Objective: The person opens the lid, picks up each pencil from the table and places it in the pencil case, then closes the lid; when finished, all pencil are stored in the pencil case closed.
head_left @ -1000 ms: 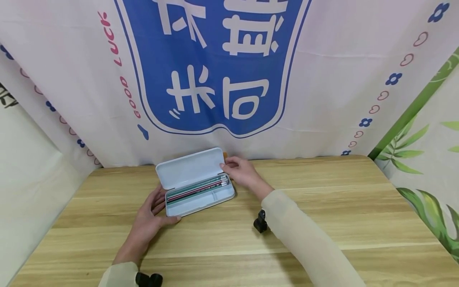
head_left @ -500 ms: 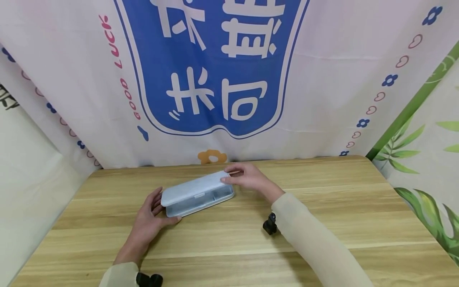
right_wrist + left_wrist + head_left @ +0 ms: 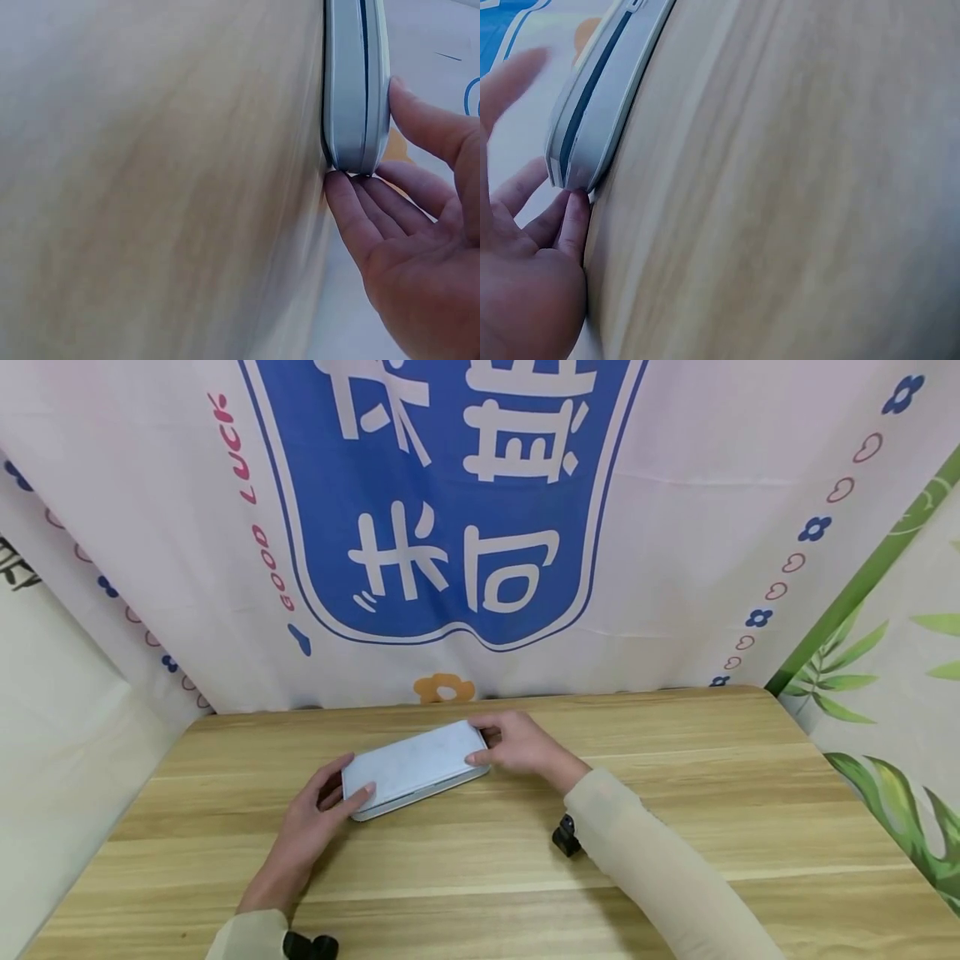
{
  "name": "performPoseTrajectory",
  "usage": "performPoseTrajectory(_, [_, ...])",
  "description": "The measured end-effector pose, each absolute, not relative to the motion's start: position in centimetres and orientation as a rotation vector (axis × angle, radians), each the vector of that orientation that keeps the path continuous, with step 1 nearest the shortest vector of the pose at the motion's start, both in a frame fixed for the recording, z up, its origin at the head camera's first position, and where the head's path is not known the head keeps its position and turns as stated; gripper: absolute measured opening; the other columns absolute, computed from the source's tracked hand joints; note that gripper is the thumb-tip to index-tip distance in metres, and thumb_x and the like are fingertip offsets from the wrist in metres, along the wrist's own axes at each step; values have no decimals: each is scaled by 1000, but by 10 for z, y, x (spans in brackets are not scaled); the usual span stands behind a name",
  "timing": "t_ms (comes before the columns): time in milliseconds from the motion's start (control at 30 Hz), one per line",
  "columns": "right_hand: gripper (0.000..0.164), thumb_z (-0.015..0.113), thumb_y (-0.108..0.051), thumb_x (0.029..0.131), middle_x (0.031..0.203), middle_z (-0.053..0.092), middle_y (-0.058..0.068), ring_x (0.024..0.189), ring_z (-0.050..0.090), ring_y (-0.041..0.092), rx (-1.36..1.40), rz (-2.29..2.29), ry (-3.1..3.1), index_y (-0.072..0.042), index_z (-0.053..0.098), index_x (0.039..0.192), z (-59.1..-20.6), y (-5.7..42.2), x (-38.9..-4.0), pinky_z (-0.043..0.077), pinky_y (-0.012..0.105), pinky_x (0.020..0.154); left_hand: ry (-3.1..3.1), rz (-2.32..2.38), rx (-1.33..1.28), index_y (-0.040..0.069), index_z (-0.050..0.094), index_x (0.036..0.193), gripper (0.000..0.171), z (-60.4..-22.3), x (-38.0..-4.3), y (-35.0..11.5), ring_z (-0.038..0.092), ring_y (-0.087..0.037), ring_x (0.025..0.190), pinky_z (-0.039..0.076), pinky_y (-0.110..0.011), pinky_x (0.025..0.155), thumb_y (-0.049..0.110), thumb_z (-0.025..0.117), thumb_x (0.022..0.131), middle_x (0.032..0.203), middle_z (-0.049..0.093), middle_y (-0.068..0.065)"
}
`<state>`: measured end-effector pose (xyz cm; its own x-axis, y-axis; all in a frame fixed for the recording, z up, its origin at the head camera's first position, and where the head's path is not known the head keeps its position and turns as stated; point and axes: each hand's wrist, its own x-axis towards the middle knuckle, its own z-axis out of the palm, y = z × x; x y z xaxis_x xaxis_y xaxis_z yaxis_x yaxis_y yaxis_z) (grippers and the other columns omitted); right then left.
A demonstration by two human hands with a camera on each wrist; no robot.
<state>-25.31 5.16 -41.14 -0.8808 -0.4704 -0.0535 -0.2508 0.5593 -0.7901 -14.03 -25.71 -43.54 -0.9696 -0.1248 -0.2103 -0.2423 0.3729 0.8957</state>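
Observation:
A pale blue pencil case (image 3: 416,766) lies slightly askew on the wooden table, its lid lowered over the tray. A thin dark gap shows between lid and tray in both wrist views. At the case's left end, my left hand (image 3: 318,806) touches with its fingers; the left wrist view shows its thumb (image 3: 514,82) apart from the lid. My right hand (image 3: 521,745) holds the right end, thumb (image 3: 420,116) on the lid and fingers (image 3: 352,214) against the end wall. Whatever lies inside the case is hidden by the lid.
The wooden table (image 3: 465,877) stretches around the case and in front of both hands. A printed white and blue cloth (image 3: 675,568) hangs along the table's back edge. Dark wrist-worn devices sit at both cuffs.
The lid has swung forward and down, covering the pencils that were visible a second ago. My right hand came down with it. My left thumb moved from the tray's front edge to above the lid.

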Motion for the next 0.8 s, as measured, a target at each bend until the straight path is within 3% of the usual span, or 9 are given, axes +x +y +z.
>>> performPoseTrajectory(100, [68,88,-19,92,152,64,15,137,65,29,-621,-1223,2550,-4,61,152,-412,52,-252,56,42,116,2519,1646,-369,24,30,171,88,-434,-141,-256,30,-38,164,31,-55,134,52,74,100,179,23,-16])
performPoseTrajectory(333, [67,86,-18,94,156,61,17,141,63,31,-648,-1191,2564,-2,59,153,-412,53,-251,54,43,119,2524,1646,-363,25,31,171,88,-436,-143,-253,36,-37,161,38,-48,129,43,78,99,177,27,-17])
performPoseTrajectory(500, [66,83,-20,96,157,59,18,144,60,31,-668,-1139,2595,-1,57,154,-412,53,-248,52,44,121,2524,1641,-343,23,30,171,90,-436,-144,-252,35,-39,161,38,-51,130,42,79,99,177,26,-19])
performPoseTrajectory(800, [65,76,-19,102,162,52,20,155,48,34,-752,-1078,2645,3,51,157,-412,50,-242,42,46,129,2590,1556,-243,16,31,170,83,-429,-147,-254,33,-42,161,37,-53,132,27,76,102,176,26,-23])
